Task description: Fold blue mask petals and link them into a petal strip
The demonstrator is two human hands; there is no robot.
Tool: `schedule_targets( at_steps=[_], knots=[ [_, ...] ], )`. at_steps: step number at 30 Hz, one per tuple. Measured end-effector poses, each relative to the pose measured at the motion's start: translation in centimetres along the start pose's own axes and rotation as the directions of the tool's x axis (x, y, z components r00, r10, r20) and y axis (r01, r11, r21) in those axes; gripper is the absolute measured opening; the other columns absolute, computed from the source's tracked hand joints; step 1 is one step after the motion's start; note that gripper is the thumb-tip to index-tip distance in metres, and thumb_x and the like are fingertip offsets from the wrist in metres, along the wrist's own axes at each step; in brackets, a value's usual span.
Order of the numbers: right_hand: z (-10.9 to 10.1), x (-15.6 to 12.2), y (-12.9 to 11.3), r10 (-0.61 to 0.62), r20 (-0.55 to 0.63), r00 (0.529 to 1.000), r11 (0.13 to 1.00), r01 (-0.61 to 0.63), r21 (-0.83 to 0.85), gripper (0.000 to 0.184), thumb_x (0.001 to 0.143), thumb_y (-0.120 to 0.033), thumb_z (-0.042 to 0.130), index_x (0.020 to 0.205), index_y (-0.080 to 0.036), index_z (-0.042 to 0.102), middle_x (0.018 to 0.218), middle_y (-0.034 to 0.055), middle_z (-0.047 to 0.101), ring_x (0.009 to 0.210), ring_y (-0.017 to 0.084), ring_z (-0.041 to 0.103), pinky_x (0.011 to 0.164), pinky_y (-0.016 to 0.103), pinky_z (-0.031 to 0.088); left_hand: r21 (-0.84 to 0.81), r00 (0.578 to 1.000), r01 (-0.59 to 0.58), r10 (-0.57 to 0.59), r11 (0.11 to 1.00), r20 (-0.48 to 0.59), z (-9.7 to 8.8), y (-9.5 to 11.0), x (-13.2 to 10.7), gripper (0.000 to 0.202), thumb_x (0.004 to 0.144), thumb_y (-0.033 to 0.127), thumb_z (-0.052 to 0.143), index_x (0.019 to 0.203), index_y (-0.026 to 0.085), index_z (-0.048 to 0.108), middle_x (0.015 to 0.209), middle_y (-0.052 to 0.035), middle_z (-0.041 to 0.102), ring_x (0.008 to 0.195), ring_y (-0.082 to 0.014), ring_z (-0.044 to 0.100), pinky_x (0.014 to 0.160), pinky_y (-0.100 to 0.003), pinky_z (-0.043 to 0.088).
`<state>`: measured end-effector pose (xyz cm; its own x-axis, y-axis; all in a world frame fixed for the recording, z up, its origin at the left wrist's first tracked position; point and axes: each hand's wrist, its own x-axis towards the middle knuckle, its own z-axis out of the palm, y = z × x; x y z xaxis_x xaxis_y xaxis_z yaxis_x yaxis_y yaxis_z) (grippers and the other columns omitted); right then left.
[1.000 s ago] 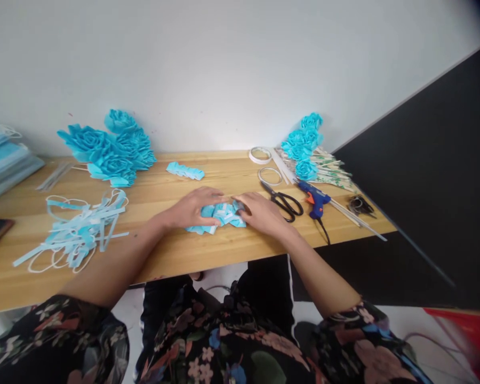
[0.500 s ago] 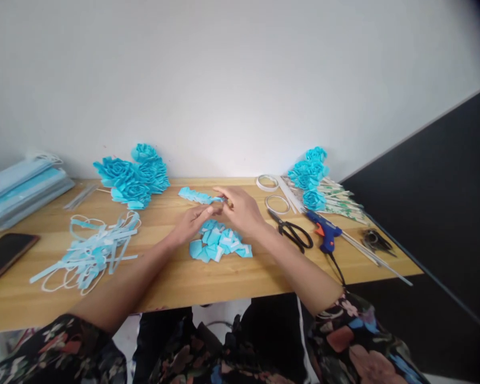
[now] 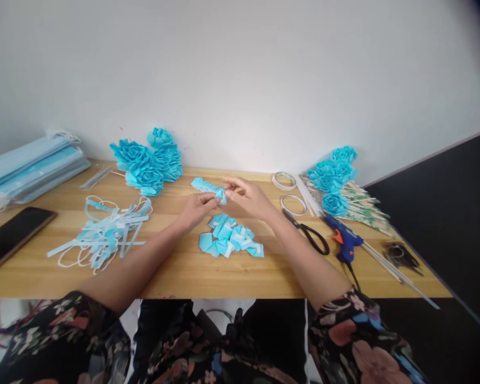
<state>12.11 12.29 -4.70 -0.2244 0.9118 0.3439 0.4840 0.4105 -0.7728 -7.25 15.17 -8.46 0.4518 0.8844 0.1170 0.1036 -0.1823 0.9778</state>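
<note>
My left hand (image 3: 200, 209) pinches a small folded blue petal piece (image 3: 223, 198) with a white strip on it. From the other side, my right hand (image 3: 248, 198) grips the same piece between thumb and finger, its other fingers bent loosely above. Just behind lies a row of crinkled blue petals (image 3: 203, 185); I cannot tell whether it joins the held piece. In front of my hands, a loose pile of blue petal pieces (image 3: 224, 234), several with white strips, rests on the wooden table (image 3: 240, 277).
Blue flowers (image 3: 144, 162) stand back left, with more flowers (image 3: 332, 173) back right. At left are face masks (image 3: 32, 165), a phone (image 3: 18, 234) and cut strips (image 3: 108, 232). Tape rolls (image 3: 284, 181), scissors (image 3: 310, 234), a glue gun (image 3: 346, 240) and sticks (image 3: 400, 277) lie right.
The camera view has shifted, so the table's things sit further right. My fingers have parted slightly, and the petal piece with its white strip now shows between them.
</note>
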Motion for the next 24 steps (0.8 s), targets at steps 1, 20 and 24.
schedule_targets(
  at_steps=[1,20,24],
  knots=[
    [0.2,-0.1,0.2,0.028,0.015,0.999,0.999,-0.029,0.036,0.038,0.086,-0.032,0.059,0.121,-0.018,0.067,0.103,0.0064,0.070,0.090,0.017,0.064,0.078,0.030,0.052,0.022,1.000,-0.008,0.008,1.000,0.018,0.1,-0.1,0.0,0.043,0.075,0.058,0.067,0.080,0.016,0.073,0.077,-0.0032,0.072,0.078,-0.0201,0.064,0.074,-0.030,0.051],
    [2.9,-1.9,1.7,0.221,-0.137,0.965,0.872,-0.133,0.470,0.037,0.090,-0.043,0.056,0.116,-0.020,0.067,0.083,0.0000,0.063,0.073,0.012,0.060,0.072,0.027,0.053,0.114,0.999,-0.043,0.044,0.993,-0.006,0.0,-0.2,0.1,0.035,0.076,0.049,0.066,0.072,0.014,0.066,0.067,0.0005,0.061,0.064,-0.0114,0.051,0.061,-0.023,0.038],
    [3.0,-1.9,1.8,0.191,-0.080,0.978,0.897,-0.141,0.419,0.043,0.085,-0.043,0.064,0.122,-0.022,0.064,0.092,0.0015,0.066,0.080,0.014,0.063,0.075,0.028,0.054,0.162,0.999,-0.042,0.039,0.986,0.024,0.0,0.1,0.0,0.035,0.078,0.048,0.065,0.070,0.014,0.065,0.063,0.0015,0.056,0.059,-0.0092,0.044,0.056,-0.022,0.033]
  ],
)
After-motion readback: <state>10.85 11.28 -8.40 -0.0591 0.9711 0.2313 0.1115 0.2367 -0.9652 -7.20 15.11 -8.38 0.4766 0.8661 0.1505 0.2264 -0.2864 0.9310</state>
